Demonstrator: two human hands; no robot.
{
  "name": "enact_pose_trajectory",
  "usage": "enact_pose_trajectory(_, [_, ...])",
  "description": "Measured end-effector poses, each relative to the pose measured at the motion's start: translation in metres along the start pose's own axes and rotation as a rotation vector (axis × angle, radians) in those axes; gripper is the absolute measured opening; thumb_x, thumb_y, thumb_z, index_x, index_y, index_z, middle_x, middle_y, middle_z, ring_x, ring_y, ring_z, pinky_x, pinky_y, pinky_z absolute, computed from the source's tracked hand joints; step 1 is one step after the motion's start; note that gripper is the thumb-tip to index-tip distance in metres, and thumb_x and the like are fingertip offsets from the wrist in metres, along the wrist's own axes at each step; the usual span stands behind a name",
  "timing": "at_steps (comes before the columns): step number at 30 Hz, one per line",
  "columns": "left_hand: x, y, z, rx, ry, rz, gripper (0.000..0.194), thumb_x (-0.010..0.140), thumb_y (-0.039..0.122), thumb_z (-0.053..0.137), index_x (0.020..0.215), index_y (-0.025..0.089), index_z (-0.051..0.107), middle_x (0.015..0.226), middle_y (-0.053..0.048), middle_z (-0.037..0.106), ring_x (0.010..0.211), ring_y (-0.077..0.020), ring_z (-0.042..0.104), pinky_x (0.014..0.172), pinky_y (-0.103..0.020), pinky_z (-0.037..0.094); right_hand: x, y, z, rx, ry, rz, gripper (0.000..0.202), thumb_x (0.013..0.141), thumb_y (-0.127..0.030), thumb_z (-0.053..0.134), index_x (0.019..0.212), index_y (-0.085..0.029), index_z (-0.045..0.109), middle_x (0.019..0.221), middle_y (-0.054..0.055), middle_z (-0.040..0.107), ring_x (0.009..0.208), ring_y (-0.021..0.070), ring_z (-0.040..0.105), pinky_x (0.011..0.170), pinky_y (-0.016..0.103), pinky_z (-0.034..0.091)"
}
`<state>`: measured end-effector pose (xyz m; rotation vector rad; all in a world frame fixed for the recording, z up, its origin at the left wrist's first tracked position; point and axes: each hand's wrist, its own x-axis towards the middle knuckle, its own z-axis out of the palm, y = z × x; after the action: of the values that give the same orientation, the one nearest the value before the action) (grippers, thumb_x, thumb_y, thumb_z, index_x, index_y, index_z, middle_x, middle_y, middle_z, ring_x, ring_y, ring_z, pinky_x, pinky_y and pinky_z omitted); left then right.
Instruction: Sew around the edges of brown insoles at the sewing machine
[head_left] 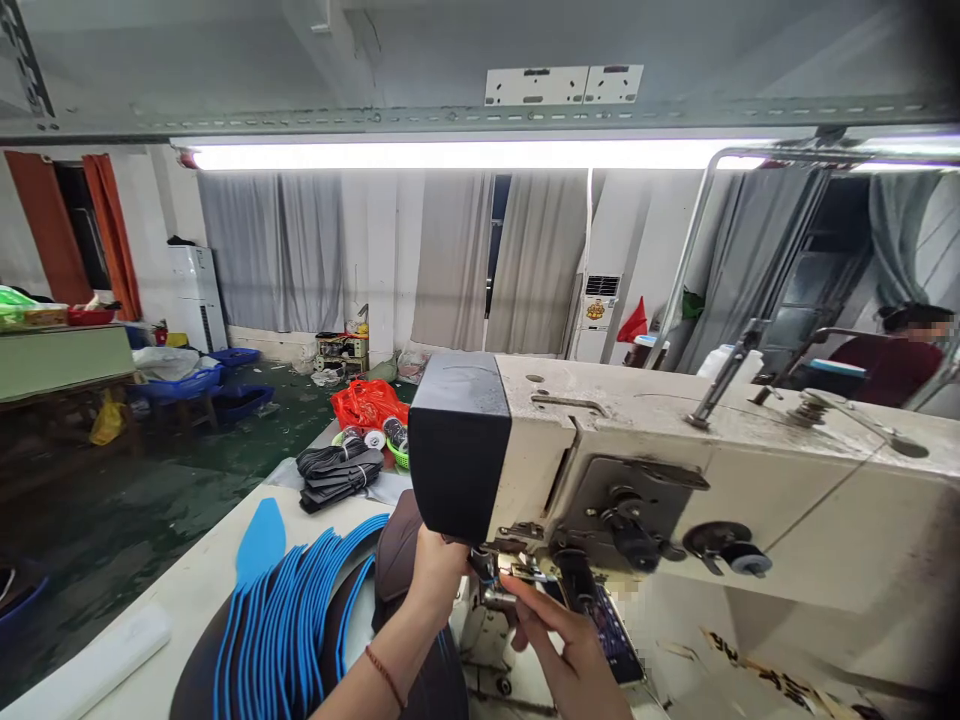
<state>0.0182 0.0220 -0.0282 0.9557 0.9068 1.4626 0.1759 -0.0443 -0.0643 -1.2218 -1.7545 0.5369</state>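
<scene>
The pale sewing machine [517, 450], with a black front cover on its head, stands before me. My left hand [437, 580] reaches under the left side of that head, its fingertips mostly hidden there. Beside its wrist lies a dark fabric piece [397, 545]; whether the hand touches it I cannot tell. From the right, my right hand [562, 645] comes in at the needle and presser foot [499, 598], fingers bent close together. Anything pinched there is too small to make out. Left of the machine lies a stack of dark curved pieces with blue edging [292, 610].
Bundled dark strips [341, 472], a red plastic bag [369, 403] and a green basket [403, 457] sit behind the stack. A white roll [112, 660] lies at the table's left. A phone [616, 640] rests under the machine arm. Another person [885, 355] sits far right.
</scene>
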Motion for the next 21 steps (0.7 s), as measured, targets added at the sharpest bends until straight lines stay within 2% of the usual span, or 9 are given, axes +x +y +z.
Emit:
enact_pose_trajectory(6, [-0.001, 0.0, 0.007, -0.07, 0.012, 0.022, 0.037, 0.067, 0.036, 0.069, 0.096, 0.012, 0.067, 0.075, -0.007, 0.071, 0.062, -0.0172, 0.063, 0.054, -0.026, 0.048, 0.001, 0.001, 0.001, -0.009, 0.017, -0.036, 0.04, 0.096, -0.046, 0.044, 0.12, -0.026, 0.068, 0.06, 0.001, 0.069, 0.06, 0.0167, 0.067, 0.063, 0.023, 0.054])
enact_pose_trajectory(13, [-0.003, 0.003, 0.007, -0.064, -0.014, -0.001, 0.034, 0.07, 0.032, 0.068, 0.098, 0.013, 0.067, 0.075, -0.006, 0.072, 0.064, -0.0182, 0.065, 0.056, -0.026, 0.049, 0.0, -0.003, 0.002, 0.008, 0.02, -0.03, 0.04, 0.097, -0.043, 0.042, 0.122, -0.023, 0.066, 0.068, 0.002, 0.069, 0.062, 0.0162, 0.065, 0.065, 0.025, 0.052])
enact_pose_trajectory(21, [-0.005, 0.007, 0.001, 0.03, -0.007, -0.052, 0.034, 0.068, 0.027, 0.066, 0.1, 0.016, 0.066, 0.085, -0.007, 0.074, 0.07, -0.0192, 0.067, 0.059, -0.026, 0.051, -0.002, -0.018, 0.0, -0.034, 0.03, -0.031, 0.04, 0.097, -0.039, 0.042, 0.122, -0.022, 0.067, 0.065, 0.002, 0.067, 0.062, 0.0164, 0.063, 0.063, 0.027, 0.051])
